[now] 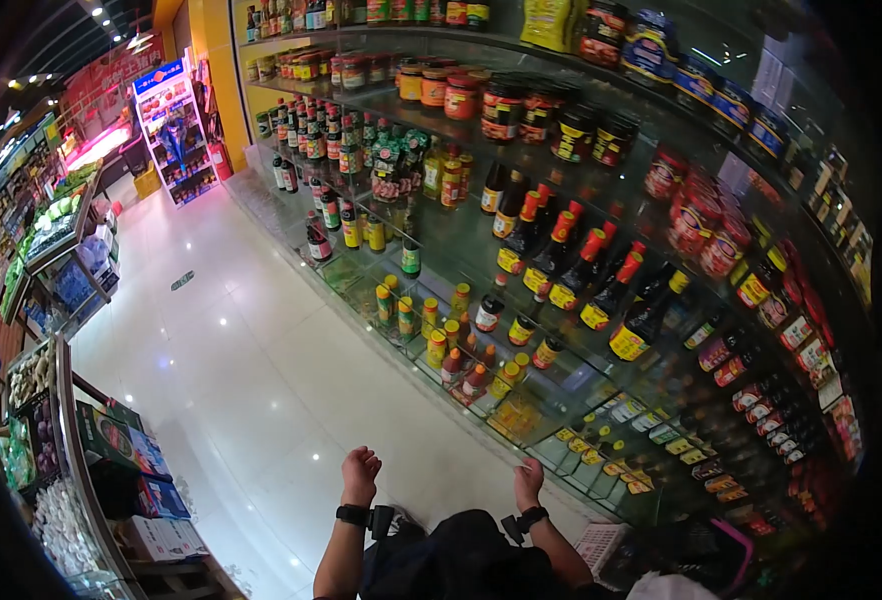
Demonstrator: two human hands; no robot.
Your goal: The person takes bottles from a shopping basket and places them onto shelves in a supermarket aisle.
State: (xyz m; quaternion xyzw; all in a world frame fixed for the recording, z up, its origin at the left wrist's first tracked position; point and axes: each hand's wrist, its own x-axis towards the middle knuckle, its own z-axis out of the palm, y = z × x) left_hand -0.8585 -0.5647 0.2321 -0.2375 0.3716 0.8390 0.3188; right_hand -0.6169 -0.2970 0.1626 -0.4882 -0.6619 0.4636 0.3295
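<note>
My left hand is held low in front of me over the pale tiled floor, its fingers curled into a loose fist with nothing showing in it. To the right, my right hand is also closed, near the foot of the glass shelving, and it touches nothing that I can see. A black band with a small dark block sits on each wrist. Closest to the right hand on the lower shelves are sauce bottles with orange caps and small yellow-capped jars.
Shelves on the right carry dark bottles with red caps, lidded jars and red packs. Produce bins and cartons line the left side. A white display rack stands down the aisle. A pink-rimmed basket is at lower right.
</note>
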